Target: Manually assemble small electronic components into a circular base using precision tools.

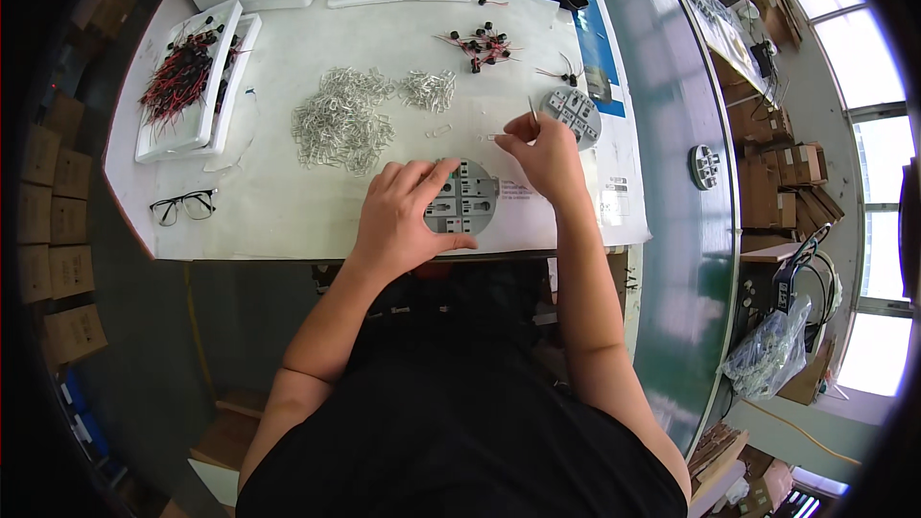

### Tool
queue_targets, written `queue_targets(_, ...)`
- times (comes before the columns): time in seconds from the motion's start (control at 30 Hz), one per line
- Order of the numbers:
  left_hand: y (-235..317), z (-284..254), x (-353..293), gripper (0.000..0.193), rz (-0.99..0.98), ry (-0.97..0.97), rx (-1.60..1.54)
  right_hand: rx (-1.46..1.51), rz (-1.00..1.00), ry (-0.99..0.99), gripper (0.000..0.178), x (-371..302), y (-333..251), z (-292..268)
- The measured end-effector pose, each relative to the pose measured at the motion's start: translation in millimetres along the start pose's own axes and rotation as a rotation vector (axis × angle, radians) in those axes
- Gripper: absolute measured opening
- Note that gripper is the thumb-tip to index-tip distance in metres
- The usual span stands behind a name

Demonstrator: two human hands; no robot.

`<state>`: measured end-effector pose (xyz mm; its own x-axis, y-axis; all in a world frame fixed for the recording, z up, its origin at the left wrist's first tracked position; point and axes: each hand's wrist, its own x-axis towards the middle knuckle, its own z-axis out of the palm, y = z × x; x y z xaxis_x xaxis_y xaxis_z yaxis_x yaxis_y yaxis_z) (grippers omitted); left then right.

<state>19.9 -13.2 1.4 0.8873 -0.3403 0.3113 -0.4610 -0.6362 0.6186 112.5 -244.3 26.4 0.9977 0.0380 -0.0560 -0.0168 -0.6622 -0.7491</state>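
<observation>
Steadying grey disc (477, 200): left grip (398, 216) clasping it; right grip (554, 159) pinching slim tool (533, 108); disc best kept flat.

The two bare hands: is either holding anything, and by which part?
The left hand holds the grey disc by its left side, thumb at the near edge. The right hand holds a slim metal tool; the gripped part is hidden.

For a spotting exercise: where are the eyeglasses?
In the head view, the eyeglasses lie front-left on the table, between the white trays and its near edge.
</observation>
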Motion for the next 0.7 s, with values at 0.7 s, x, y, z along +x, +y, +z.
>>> queue_targets(0.7,-4.0,10.2,-5.9,0.091,-0.012,0.155,-0.098,0.045,-0.005,-0.307,0.022,-14.3,-31.9,9.3)
